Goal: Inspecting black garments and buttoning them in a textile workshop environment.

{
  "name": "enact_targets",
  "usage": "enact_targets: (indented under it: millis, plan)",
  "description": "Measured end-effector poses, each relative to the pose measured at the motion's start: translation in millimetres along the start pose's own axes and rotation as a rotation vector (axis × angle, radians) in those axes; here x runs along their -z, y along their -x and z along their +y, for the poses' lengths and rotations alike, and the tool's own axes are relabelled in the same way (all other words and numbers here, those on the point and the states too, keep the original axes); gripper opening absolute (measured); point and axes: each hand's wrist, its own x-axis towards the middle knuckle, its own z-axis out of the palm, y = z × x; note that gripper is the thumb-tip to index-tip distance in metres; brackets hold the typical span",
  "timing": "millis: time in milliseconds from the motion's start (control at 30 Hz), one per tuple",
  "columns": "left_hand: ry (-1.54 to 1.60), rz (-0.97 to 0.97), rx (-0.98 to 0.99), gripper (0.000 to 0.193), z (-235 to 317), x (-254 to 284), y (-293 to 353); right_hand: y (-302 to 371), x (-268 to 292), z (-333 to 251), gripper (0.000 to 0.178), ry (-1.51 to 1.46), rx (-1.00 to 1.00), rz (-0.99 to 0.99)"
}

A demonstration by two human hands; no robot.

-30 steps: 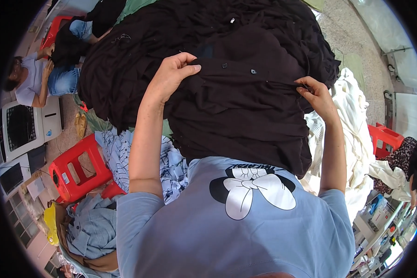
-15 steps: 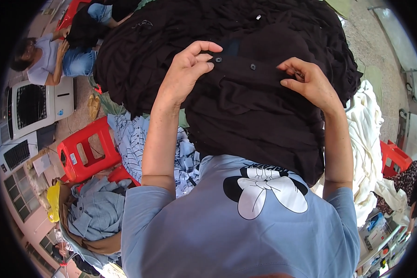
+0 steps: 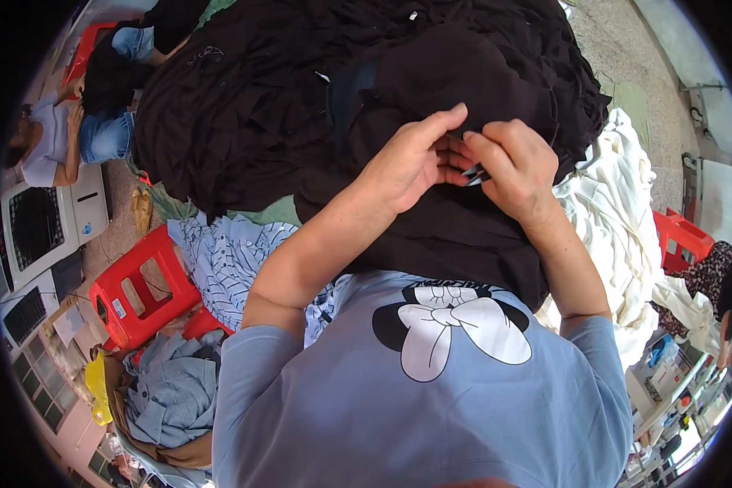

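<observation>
A dark brown-black garment (image 3: 455, 236) lies over my lap, joined to a large heap of the same dark cloth. My left hand (image 3: 415, 163) is over it, palm turned toward my right hand, its thumb stretched up and its fingers apart and slightly bent. Close against those fingertips, my right hand (image 3: 520, 171) is closed round a small pair of thread snips (image 3: 475, 174); only their metallic blades show below its fingers. Whether a thread or cloth edge is between the two hands is hidden.
The dark cloth heap (image 3: 244, 114) spreads ahead. Striped blue-white cloth (image 3: 228, 260), a red stool (image 3: 142, 289) and a bag of blue-grey clothes (image 3: 171, 398) are at left. White cloth (image 3: 610, 236) is piled at right. A co-worker (image 3: 49, 146) sits at far left.
My hands were apart over the garment's buttoned edge; they have come together, the left moving right and nearer me. The buttons no longer show, and the snips' blades have come into sight.
</observation>
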Motion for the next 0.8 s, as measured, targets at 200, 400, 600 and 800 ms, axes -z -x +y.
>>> enact_targets:
  millis: [200, 400, 600, 800]
  plan:
    - [0.02, 0.049, -0.195, 0.02, -11.4, 5.3, 5.2, 14.6, 10.8, -0.6, 0.024, -0.071, -0.171, -0.064]
    - [0.023, 0.112, -0.232, 0.019, -12.3, -6.6, 14.1, 12.7, 20.8, -13.5, 0.026, -0.199, -0.486, -0.126]
    - [0.078, 0.127, -0.261, 0.017, -17.9, -7.5, 13.9, 7.0, 20.8, -21.5, 0.037, -0.057, -0.417, -0.168]
    - [0.074, 0.139, -0.28, 0.017, -19.3, -9.1, 13.7, 11.1, 14.9, -17.0, 0.046, 0.024, -0.366, -0.119]
